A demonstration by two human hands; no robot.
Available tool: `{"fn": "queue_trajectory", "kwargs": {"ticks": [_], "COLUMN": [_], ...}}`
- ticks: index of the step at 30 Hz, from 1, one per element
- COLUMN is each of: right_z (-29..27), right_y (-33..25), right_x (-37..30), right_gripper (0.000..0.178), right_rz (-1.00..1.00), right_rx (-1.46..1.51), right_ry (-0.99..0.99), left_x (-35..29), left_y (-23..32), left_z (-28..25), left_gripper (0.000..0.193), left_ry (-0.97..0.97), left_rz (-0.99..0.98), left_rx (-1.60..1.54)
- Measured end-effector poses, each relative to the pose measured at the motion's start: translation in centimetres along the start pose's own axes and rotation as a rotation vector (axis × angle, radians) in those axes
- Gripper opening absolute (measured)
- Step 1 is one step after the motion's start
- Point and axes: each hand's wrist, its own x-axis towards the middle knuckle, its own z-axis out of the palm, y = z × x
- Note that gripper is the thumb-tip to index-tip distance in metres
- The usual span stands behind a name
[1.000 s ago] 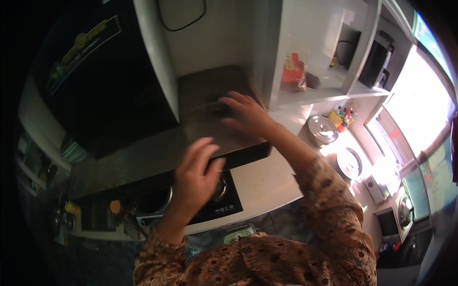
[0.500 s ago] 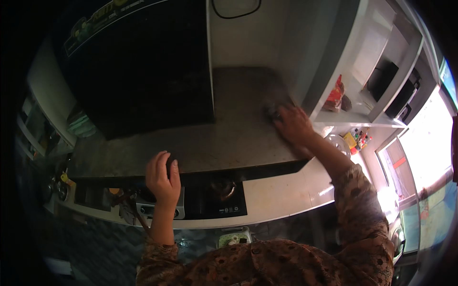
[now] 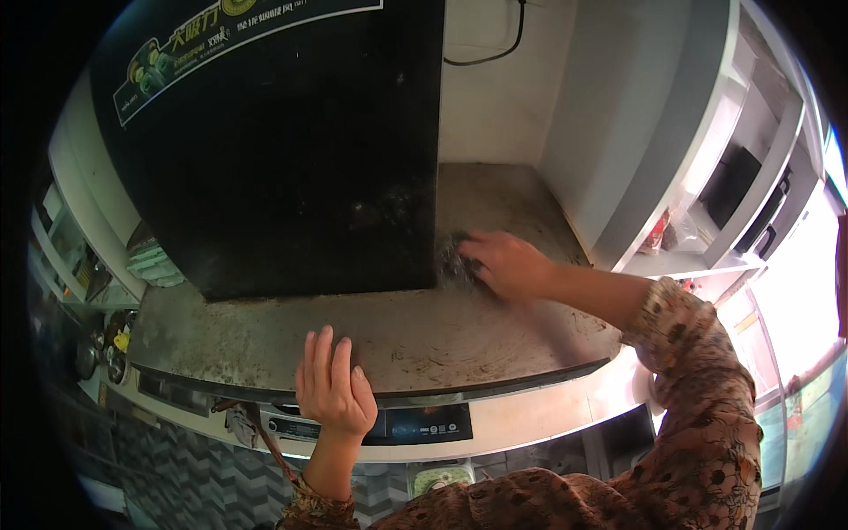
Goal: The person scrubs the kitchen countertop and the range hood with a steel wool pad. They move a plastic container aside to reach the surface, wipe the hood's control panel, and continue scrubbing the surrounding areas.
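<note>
A greasy metal top of a range hood spreads in front of me, smeared with brown grime. Rising from it is the hood's tall black chimney box. My right hand is closed on a dark, silvery steel wool scourer, pressed to the metal beside the box's right front corner. Motion blurs the scourer and the fingertips a little. My left hand rests on the front edge of the hood, its fingers stretched forward and holding nothing.
A white wall cabinet bounds the hood top at right, with open shelves beyond. Behind hangs a black cable. Light green folded stuff sits left of the box. Below lie a pale counter and a black cooktop.
My right hand has moved left and nearer with the scourer, from beside the cabinet to the box's corner. The view has shifted. My left hand remains at the hood's front edge.
</note>
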Motion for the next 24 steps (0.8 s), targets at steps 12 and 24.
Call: {"fn": "queue_trajectory", "kwargs": {"ticks": [12, 24], "right_z": [4.7, -5.3], "right_y": [14.0, -4.2], "right_x": [24.9, -0.1], "right_gripper": [0.029, 0.051], "right_rz": [-0.245, 0.019], "right_rx": [-0.746, -0.135], "right_ry": [-0.177, -0.266], "left_x": [0.1, -0.6], "left_y": [-0.4, -2.0], "left_z": [-0.4, -4.0], "left_gripper": [0.034, 0.035], "left_ry": [-0.088, 0.057], "left_rz": [-0.095, -0.216], "left_rx": [-0.060, -0.438]}}
